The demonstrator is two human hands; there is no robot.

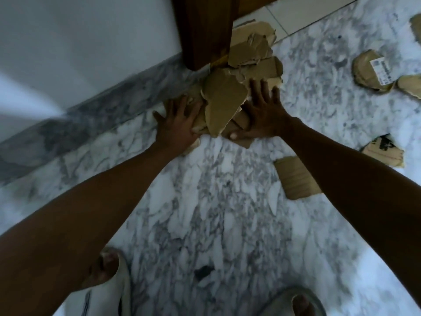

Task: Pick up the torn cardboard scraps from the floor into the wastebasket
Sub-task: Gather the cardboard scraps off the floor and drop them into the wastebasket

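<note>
hands: left hand (180, 124) and right hand (262, 115) flat, fingers spread, pressing each side of the pile (224, 99) on the floor (218, 201) by the door (205, 30) | risk: loose scraps may slip out when lifted | more scraps (296, 176) lie apart | wastebasket not seen

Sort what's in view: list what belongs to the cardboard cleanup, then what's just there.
Job:
- scrap pile between left hand and right hand
- labelled scrap
- printed scrap
- ridged scrap

Just there:
- wooden door frame
- sandals
- marble floor
</note>
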